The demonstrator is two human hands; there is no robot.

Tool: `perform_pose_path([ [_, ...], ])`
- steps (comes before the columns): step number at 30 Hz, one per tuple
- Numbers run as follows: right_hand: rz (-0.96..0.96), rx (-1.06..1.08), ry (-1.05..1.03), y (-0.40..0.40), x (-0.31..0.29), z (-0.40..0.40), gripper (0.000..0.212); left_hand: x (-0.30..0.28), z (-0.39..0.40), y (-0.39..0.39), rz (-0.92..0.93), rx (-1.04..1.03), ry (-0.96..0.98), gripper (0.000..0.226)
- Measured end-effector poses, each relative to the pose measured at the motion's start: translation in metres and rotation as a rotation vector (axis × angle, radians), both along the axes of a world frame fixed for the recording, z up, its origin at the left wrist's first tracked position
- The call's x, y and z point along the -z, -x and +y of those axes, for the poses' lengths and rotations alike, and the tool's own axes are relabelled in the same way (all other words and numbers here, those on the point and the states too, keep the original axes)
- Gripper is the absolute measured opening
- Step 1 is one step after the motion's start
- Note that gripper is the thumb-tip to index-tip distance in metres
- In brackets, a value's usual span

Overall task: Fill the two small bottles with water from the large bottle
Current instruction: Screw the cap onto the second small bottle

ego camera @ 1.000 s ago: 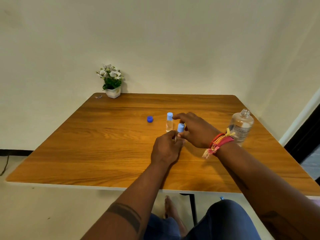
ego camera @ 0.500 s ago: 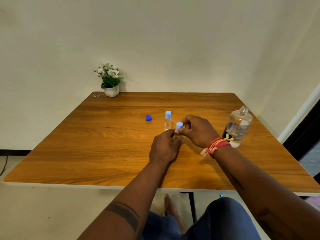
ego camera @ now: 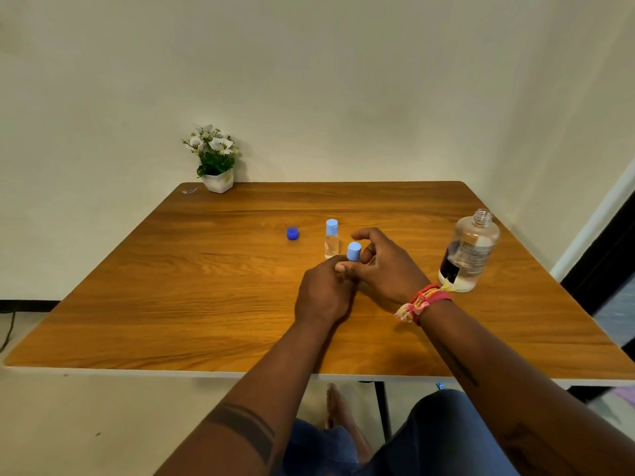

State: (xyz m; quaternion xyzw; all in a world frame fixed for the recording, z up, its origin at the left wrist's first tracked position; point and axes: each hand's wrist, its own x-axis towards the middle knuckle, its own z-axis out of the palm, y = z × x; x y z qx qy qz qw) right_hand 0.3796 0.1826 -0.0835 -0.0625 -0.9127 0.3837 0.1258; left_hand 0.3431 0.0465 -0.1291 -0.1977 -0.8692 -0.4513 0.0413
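Two-handed | left hand [ego camera: 323,293] fingers clamped small bottle [ego camera: 353,258] | right hand [ego camera: 388,266] fingers curled at cap [ego camera: 354,249], grip unclear | risk: wrist could've knocked open large bottle [ego camera: 469,252] right of fingers

My left hand [ego camera: 323,293] grips the near small bottle [ego camera: 354,251] mid-desk. My right hand [ego camera: 388,266] crowds just beside its cap, leaving no way between them. Right behind my fingers the far small bottle [ego camera: 331,239] stands upright, blocking a straight push forward. A loose blue cap [ego camera: 292,233] lies left of it, with a gap between. The large bottle [ego camera: 469,252], open-necked, stands well off to my right near the desk [ego camera: 171,286] edge. The left half is open wood up to the flower pot [ego camera: 216,166] in the far corner.
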Motion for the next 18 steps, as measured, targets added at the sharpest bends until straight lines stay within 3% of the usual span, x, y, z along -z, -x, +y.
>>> perform_pose_path([
  [5,0.149,0.075,-0.023,-0.001,0.010,0.001,0.028,-0.001,0.002,-0.002,0.009,-0.004,-0.026,0.029],
  [9,0.078,0.083,0.044,0.001,0.009,-0.001,0.047,0.000,0.002,-0.001,-0.031,-0.040,-0.013,0.022],
  [14,0.152,0.045,0.087,0.001,0.013,0.000,0.021,-0.001,0.003,-0.002,0.010,-0.014,-0.008,0.029],
  [18,0.125,0.067,0.113,0.006,0.014,-0.002,0.019,0.001,0.003,-0.001,-0.008,-0.023,-0.002,0.028],
])
